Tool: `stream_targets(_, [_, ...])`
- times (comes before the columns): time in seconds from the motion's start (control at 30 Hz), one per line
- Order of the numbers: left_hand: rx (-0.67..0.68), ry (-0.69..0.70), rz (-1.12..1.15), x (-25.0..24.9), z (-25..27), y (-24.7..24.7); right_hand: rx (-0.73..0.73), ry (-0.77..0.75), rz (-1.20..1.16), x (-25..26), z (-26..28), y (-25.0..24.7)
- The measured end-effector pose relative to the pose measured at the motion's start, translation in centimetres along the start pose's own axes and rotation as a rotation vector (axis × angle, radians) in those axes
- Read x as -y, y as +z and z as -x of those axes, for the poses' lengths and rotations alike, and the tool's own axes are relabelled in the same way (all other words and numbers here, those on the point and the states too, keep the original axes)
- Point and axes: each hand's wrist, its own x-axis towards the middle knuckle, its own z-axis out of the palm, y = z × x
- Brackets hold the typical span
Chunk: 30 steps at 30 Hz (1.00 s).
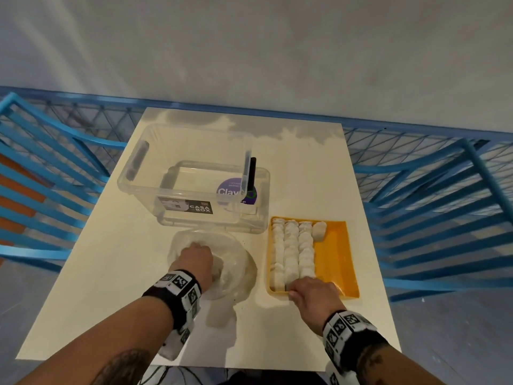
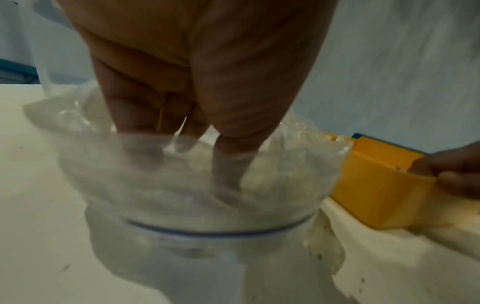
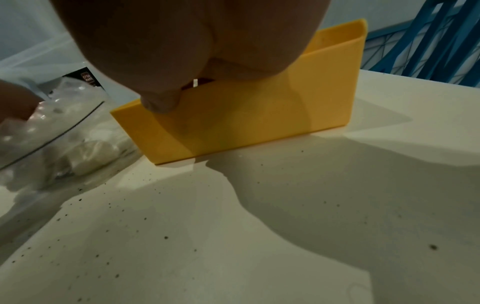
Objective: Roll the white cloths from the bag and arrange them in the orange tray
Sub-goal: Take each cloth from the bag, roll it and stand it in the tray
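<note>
A clear plastic bag [image 1: 238,262] of loose white cloths [image 2: 267,181] lies open on the white table, left of the orange tray [image 1: 336,259]. My left hand [image 1: 194,259] is plunged into the bag [image 2: 182,209], its fingers and thumb dug in round a white cloth. Three full rows of rolled cloths [image 1: 291,248] fill the tray's left side, and a single roll [image 1: 319,230] heads a fourth row at the far end. At the near left corner, my right hand [image 1: 308,290] grips the tray wall [image 3: 259,117], thumb [image 3: 161,102] outside and fingers over the rim.
A clear plastic storage box [image 1: 144,190] stands behind the bag, with a second clear container and a black object [image 1: 252,173] against its right side. Blue metal chairs [image 1: 55,190] flank the table on both sides. The table's near part [image 1: 263,337] is bare.
</note>
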Motion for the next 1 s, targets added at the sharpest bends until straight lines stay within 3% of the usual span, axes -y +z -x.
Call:
stream_targets(0.1, [0.098,-0.024,-0.161,0.3,-0.1,1.1,-0.002,0.002,0.004,0.0,-0.1,0.1])
stream_targets(0.17, [0.04,0.01,-0.167,0.2,0.1,1.8,-0.003,0.009,-0.013,-0.1,-0.1,0.2])
stream_targets(0.53, [-0.193,0.137,0.247,1.8,1.3,1.6,-0.016,-0.024,-0.045,-0.7,-0.3,0.8])
stream_targets(0.83, [-0.302,0.039,0.559,1.7,1.6,0.6,-0.016,-0.024,-0.03,-0.4,-0.1,0.3])
stream_targets(1.0, [-0.265,-0.012,0.728,1.7,2.0,-0.1,-0.005,-0.025,-0.006,-0.4,-0.3,0.3])
